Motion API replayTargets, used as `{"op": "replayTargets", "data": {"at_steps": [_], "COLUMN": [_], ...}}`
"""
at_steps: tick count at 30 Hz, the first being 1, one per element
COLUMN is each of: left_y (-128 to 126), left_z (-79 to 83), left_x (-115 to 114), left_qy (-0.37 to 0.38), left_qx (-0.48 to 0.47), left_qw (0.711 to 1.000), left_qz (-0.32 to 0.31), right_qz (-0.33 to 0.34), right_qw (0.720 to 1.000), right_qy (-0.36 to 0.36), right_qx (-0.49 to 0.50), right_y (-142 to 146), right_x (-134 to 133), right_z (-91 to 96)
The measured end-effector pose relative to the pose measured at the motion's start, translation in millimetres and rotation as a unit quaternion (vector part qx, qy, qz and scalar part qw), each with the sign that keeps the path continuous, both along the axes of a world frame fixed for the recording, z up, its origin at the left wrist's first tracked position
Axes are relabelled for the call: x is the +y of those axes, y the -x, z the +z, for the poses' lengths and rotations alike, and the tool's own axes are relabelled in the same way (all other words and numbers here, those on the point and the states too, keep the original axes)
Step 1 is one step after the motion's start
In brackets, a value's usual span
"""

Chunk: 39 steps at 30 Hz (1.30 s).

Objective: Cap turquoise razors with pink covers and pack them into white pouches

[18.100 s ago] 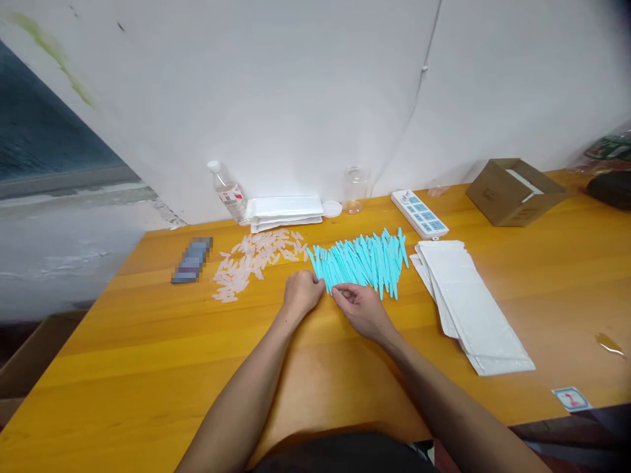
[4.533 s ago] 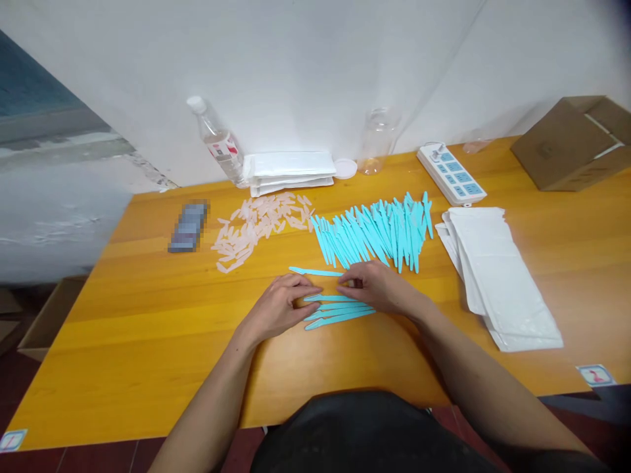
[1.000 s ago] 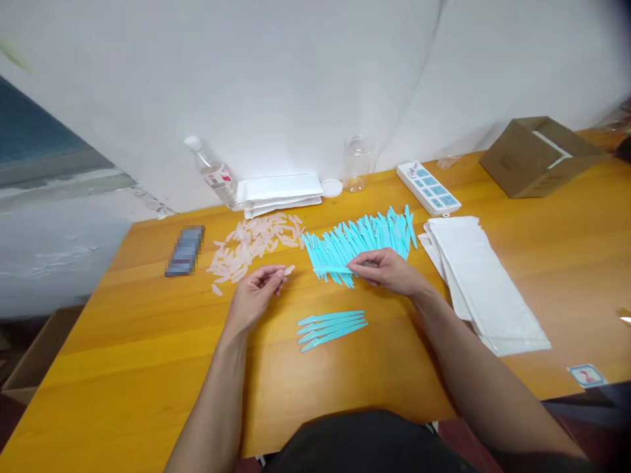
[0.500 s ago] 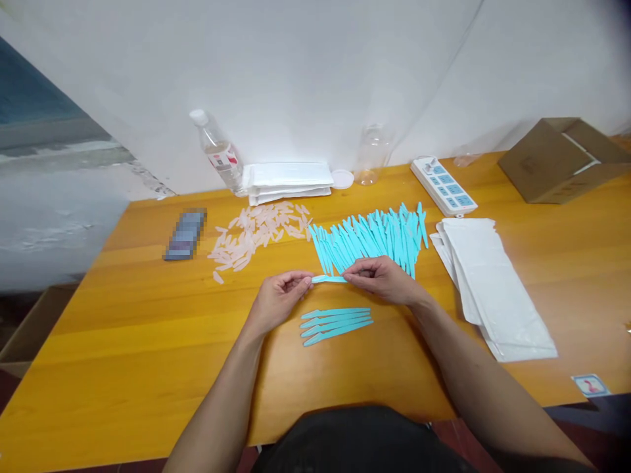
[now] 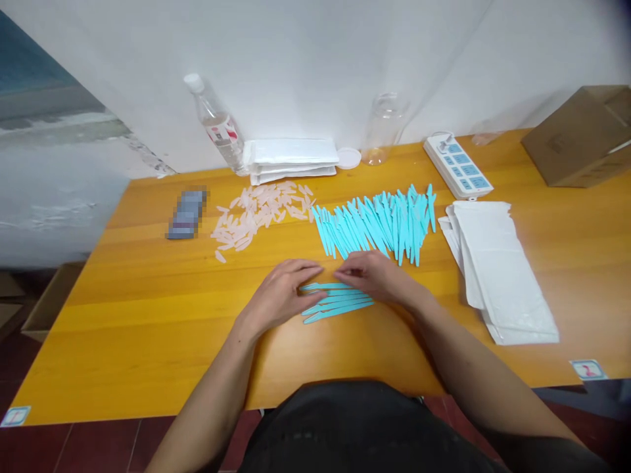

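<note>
Several slim turquoise sticks shaped like eyebrow razors (image 5: 340, 307) lie in a near-parallel row before me. My left hand (image 5: 283, 293) is over their left ends, thumb and fingers apart, holding nothing. Over the right part of the farthest stick hovers my right hand (image 5: 369, 276); its loosely bent fingertips point left, with no stick seen between them. Beyond my hands is a dense heap of the same turquoise razors (image 5: 379, 223). To its left are scattered pale pink translucent slips (image 5: 261, 213), like small covers.
Along the wall stand a labelled bottle (image 5: 219, 128), stacked white packets (image 5: 293, 157), a round lid (image 5: 349, 158) and a clear jar (image 5: 384, 131). On the right are a power strip (image 5: 458, 167), white bags (image 5: 507, 276) and a cardboard box (image 5: 576, 141). A blurred phone-like object (image 5: 187, 213) is at left.
The turquoise razor that both hands were pinching now lies at the far side of the row. My fingers have let it go, and the view has tilted down.
</note>
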<state>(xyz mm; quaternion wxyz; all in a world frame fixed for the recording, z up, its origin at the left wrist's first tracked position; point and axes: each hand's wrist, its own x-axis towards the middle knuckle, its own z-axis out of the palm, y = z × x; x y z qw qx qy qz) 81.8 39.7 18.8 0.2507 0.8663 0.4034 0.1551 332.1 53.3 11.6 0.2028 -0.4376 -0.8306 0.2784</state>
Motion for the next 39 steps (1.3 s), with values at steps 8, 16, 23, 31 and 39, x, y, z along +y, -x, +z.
{"op": "replayTargets", "data": {"at_steps": [8,16,23,31,39], "left_y": [-16,-15,25,111,129], "left_z": [-27.6,-23.7,2.1,-1.1,-5.0], "left_x": [-37,-47,-17,48,59], "left_qy": [-0.090,-0.094,-0.080,-0.139,-0.116], "left_qx": [0.075,0.052,-0.013,0.001,0.139], "left_qw": [0.981,0.978,0.996,0.953,0.940], "left_qz": [-0.157,-0.178,-0.024,0.269,0.288], "right_qz": [-0.355,-0.316,-0.336,-0.347,-0.352], "right_qw": [0.932,0.944,0.929,0.923,0.911], "right_qy": [-0.067,-0.013,0.008,0.064,0.179], "right_qx": [-0.021,-0.093,-0.153,-0.152,0.122], "right_y": [-45,-22,-13,-15,-34], "right_x": [25,25,34,48,41], "right_z": [-3.2,-12.0,-9.7,-8.2,8.8]}}
